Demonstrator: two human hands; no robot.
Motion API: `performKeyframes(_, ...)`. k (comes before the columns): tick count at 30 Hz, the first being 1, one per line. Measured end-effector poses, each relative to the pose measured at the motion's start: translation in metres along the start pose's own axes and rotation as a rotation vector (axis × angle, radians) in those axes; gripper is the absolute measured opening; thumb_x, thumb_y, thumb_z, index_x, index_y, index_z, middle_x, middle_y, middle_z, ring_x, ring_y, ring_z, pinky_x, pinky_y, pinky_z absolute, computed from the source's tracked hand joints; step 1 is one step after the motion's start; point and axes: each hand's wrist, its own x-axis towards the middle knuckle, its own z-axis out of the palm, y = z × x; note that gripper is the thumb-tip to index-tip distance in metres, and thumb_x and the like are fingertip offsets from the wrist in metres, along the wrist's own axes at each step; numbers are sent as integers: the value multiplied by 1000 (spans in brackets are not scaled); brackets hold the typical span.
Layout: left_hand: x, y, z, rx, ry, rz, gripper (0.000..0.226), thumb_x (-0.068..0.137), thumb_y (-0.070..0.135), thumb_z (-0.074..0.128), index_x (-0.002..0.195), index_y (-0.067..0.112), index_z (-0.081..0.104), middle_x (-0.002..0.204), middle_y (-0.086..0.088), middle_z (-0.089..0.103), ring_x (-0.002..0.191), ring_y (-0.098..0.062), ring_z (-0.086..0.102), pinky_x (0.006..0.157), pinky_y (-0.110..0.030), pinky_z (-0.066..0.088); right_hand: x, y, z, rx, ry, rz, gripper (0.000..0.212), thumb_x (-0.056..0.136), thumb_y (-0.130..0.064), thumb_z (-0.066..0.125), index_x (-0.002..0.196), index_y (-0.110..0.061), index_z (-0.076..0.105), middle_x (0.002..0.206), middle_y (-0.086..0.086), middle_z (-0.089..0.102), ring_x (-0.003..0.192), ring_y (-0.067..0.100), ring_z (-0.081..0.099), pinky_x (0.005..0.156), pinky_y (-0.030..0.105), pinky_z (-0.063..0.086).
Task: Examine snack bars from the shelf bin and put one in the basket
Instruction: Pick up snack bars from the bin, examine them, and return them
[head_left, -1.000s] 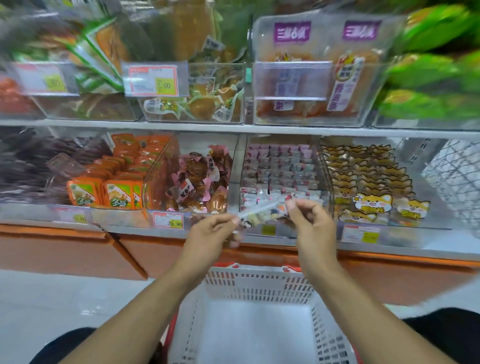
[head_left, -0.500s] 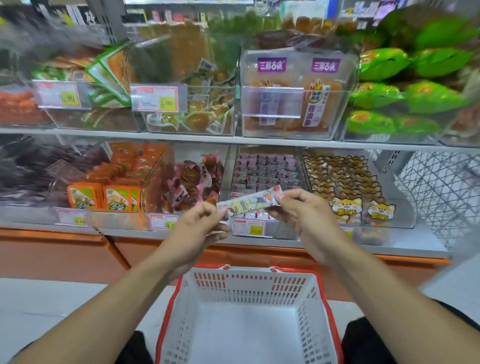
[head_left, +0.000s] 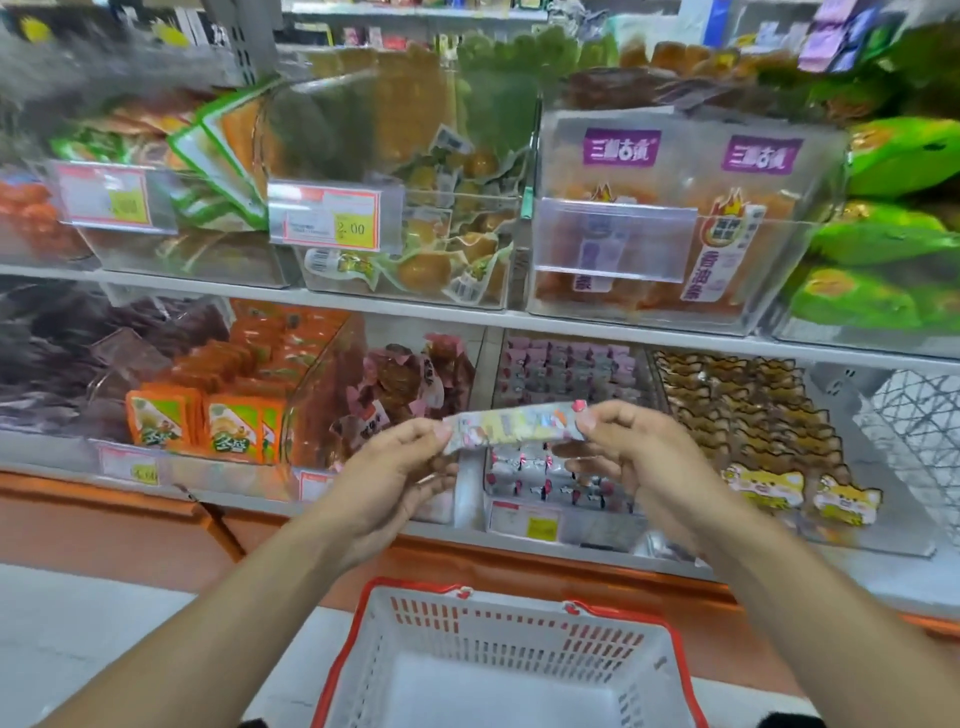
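A long snack bar (head_left: 514, 425) in a pale, colourful wrapper is held level in front of the lower shelf. My left hand (head_left: 395, 475) pinches its left end and my right hand (head_left: 636, 457) pinches its right end. Behind it stands the clear shelf bin (head_left: 566, 522) filled with several small pink and white bars. A white basket (head_left: 511, 642) with a red rim sits on the floor below my hands, and nothing is seen inside it.
Clear bins line two shelves: orange packets (head_left: 208, 421) at lower left, brown wrapped sweets (head_left: 405, 389) beside them, cat-faced packets (head_left: 763, 483) at lower right. The upper shelf (head_left: 415, 306) carries yellow price tags and green bags. A wire rack (head_left: 914, 431) stands far right.
Both hands have turned the bar from edge-on to face-up and hold it a little closer. My view has tilted upward, so the shelves and basket sit lower in the frame.
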Motion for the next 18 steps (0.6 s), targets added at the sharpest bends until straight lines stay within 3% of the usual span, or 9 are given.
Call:
performKeyframes(4, 15, -20, 6, 140, 114, 85, 22, 97, 18, 59, 76, 15, 65, 81, -4, 69, 70, -10, 67, 64, -21, 56, 8, 28, -1, 151, 31, 0, 18, 84, -23, 71, 91, -7, 64, 106, 26, 71, 97, 30, 73, 82, 31, 60)
performKeyframes(7, 23, -29, 12, 101, 174, 118, 24, 102, 10, 52, 80, 11, 61, 85, -8, 74, 74, -16, 71, 59, -20, 55, 11, 34, -2, 218, -22, -58, 19, 86, -18, 74, 98, -12, 61, 113, 11, 72, 99, 26, 70, 82, 29, 59)
performKeyframes(10, 26, -33, 12, 70, 215, 111, 30, 103, 7, 46, 76, 12, 59, 85, -9, 75, 76, -17, 72, 60, -21, 55, 7, 40, 1, 20, -80, -144, 42, 80, -15, 83, 114, -32, 65, 129, -7, 68, 112, 16, 69, 85, 22, 56)
performKeyframes(13, 29, -30, 16, 97, 193, 123, 40, 101, 5, 49, 65, 18, 60, 81, -9, 72, 74, -14, 71, 60, -22, 56, 5, 45, 4, -79, -71, -215, 44, 81, 2, 80, 109, -32, 71, 122, -11, 69, 113, 11, 68, 83, 17, 55)
performKeyframes(16, 29, -29, 15, 54, 186, 147, 22, 98, 3, 55, 82, 16, 61, 82, -12, 68, 71, -18, 71, 61, -23, 57, 3, 47, 6, -18, 58, -201, 30, 79, -11, 79, 103, -29, 75, 117, -2, 73, 99, 22, 75, 80, 25, 60)
performKeyframes(18, 26, -30, 13, 23, 149, 149, 5, 96, 12, 60, 99, 10, 64, 98, -18, 73, 83, -28, 76, 66, -24, 58, 3, 47, 7, 17, 133, -172, 33, 71, -30, 81, 104, -26, 76, 107, 3, 77, 86, 22, 76, 73, 25, 60)
